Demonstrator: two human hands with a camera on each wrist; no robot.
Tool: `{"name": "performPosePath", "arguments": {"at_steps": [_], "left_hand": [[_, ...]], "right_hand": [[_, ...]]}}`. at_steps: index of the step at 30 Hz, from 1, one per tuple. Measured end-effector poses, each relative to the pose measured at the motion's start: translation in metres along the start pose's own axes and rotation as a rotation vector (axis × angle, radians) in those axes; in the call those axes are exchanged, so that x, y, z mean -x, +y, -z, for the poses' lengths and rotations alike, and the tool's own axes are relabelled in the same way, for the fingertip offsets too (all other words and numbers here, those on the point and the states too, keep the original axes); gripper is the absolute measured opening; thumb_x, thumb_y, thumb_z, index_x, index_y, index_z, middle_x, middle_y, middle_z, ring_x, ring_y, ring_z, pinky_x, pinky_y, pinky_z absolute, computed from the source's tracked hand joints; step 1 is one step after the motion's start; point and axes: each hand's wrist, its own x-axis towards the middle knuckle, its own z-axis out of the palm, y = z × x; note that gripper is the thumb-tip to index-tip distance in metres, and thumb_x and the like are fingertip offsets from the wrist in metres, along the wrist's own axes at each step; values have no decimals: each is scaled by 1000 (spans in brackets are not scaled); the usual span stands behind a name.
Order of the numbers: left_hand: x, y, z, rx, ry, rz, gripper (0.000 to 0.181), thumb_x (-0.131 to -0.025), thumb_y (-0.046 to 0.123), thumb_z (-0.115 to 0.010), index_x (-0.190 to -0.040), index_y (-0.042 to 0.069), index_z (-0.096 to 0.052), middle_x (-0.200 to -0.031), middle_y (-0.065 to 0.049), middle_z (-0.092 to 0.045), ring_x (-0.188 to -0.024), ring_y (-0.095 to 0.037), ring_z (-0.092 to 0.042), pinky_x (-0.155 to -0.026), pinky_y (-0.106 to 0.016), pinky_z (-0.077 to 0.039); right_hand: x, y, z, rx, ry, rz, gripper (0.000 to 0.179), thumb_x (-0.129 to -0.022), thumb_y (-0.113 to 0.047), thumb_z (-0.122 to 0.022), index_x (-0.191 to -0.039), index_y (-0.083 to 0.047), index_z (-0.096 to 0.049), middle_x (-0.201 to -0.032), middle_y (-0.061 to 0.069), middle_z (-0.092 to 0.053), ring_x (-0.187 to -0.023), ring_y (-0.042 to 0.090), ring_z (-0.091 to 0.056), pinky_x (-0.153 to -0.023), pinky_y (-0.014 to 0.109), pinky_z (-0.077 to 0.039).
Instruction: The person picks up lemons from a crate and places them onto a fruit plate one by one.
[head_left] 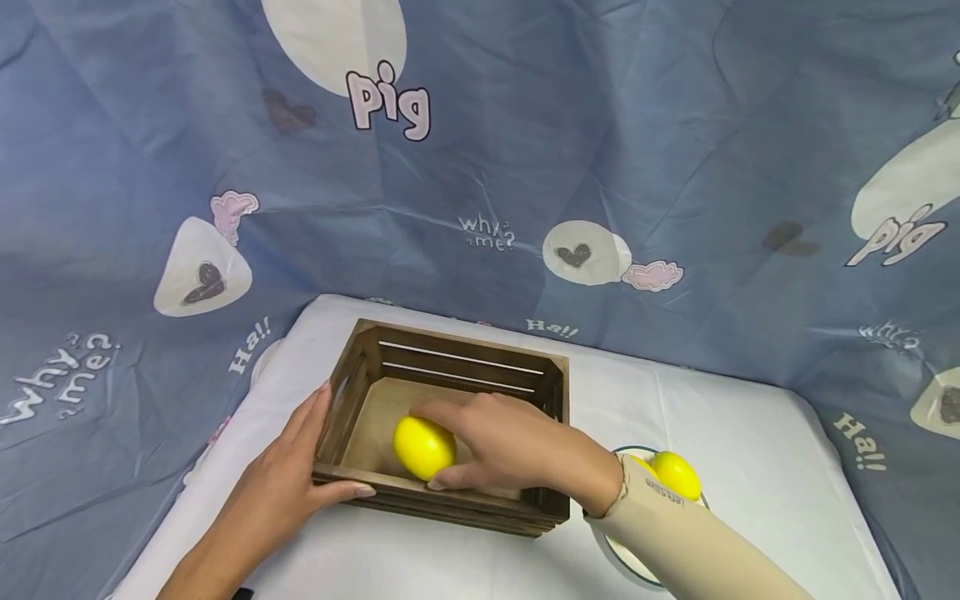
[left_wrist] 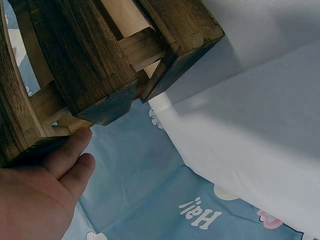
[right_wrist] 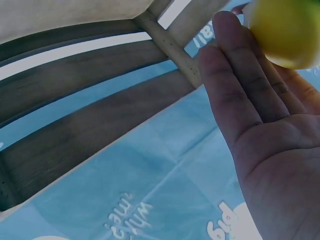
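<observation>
A slatted brown wooden crate (head_left: pixel 442 329) stands on the white-covered table. My left hand (head_left: pixel 288 471) holds its near left corner, the thumb along the front rim and the fingers against the left end. In the left wrist view, two fingertips (left_wrist: pixel 82 167) show at the crate's slats (left_wrist: pixel 82 55). Inside the crate's opening, my right hand (head_left: pixel 495 442) grips a yellow lemon (head_left: pixel 422 448) between thumb and fingers. The right wrist view shows the lemon (right_wrist: pixel 285 32) at the fingertips, a touch of green at its top edge.
Right of the crate, a white plate (head_left: pixel 637 569) with a dark rim holds more lemons (head_left: pixel 677 475), partly hidden under my right sleeve (head_left: pixel 690 533). A blue printed cloth (head_left: pixel 480 167) hangs behind the white table (head_left: pixel 750 467) and surrounds its sides.
</observation>
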Motion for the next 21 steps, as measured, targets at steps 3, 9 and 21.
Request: {"name": "performPosePath", "arguments": {"at_steps": [3,9,21], "left_hand": [[0,-1,0,-2,4,1,135,-74,55,-92,-169,9,-8,-167,-23,-28,-137,-50,-47,-98,-69,-46],[0,0,0,1,3,1,135,-74,55,-91,-169,9,-8,-167,-22,-28,-137,-50,-47,-98,-70,-46],[1,-1,-1,0,10,3,135,-73,57,-91,-170,10,-8,-167,-22,-28,-136,-50,-47,-96,-70,-46]], "right_hand": [[8,-1,1,-1,24,5,69,-91,-42,-82,-150,-19,-54,-136,-9,-63,-107,8,-64,-92,31,-56],[26,-1,2,-12,71,21,70,-91,-41,-83,-150,-16,-56,-143,-5,-62,-127,12,-61,-106,34,-50],[59,1,-14,-115,130,-19,70,-88,-41,-86,-148,-21,-56,-132,-13,-65,-110,5,-64,-92,31,-57]]}}
